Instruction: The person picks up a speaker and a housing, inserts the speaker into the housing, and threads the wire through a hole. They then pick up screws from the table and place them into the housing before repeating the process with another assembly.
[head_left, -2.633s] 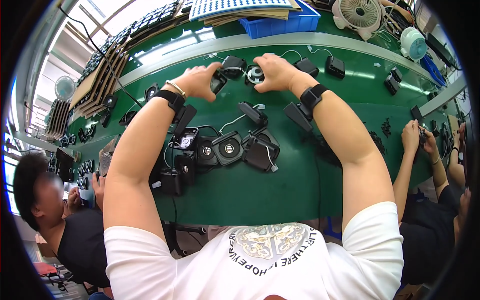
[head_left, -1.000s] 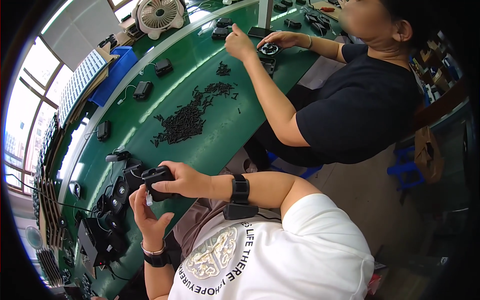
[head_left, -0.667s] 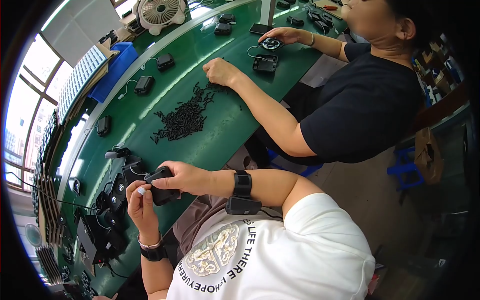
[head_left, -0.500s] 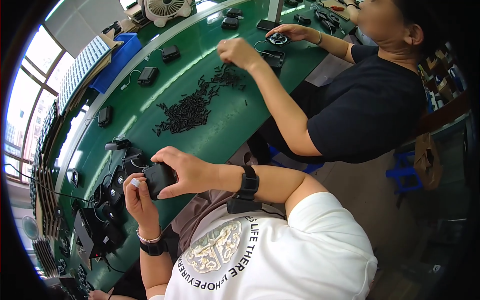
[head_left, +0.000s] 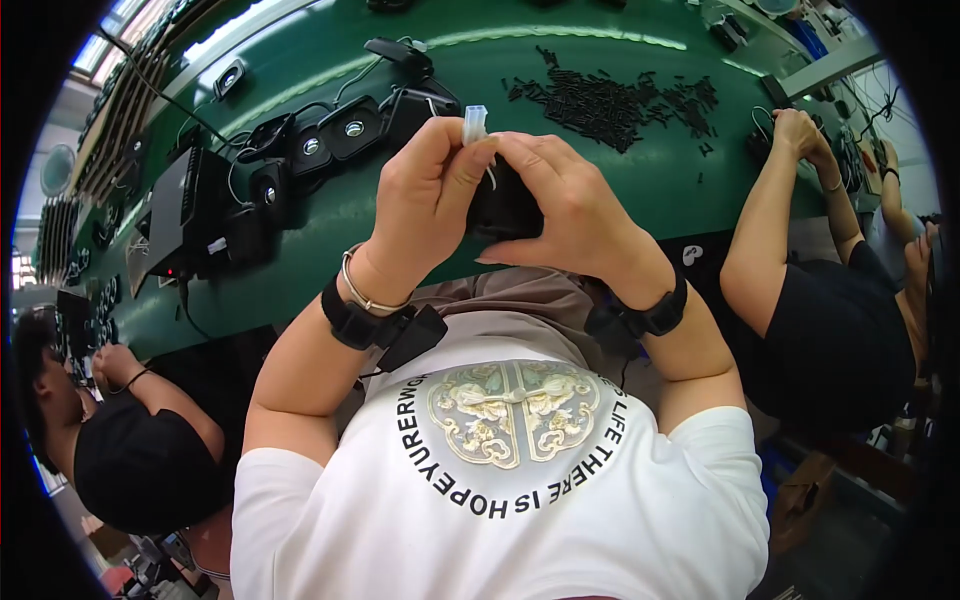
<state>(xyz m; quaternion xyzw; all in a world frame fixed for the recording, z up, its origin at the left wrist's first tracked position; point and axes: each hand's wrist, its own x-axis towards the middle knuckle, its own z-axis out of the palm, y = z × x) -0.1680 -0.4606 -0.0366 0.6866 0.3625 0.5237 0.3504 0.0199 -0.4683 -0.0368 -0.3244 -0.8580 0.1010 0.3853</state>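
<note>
Left hand (head_left: 425, 205) curled, fingers (head_left: 470, 160) pinched shut on a small white plastic connector (head_left: 474, 123). Right hand (head_left: 565, 205) wrapped closed around a black device (head_left: 500, 205), mostly hidden, held just above the green desk (head_left: 650, 180) edge. No containers; loose black screws (head_left: 610, 100) piled beyond.
</note>
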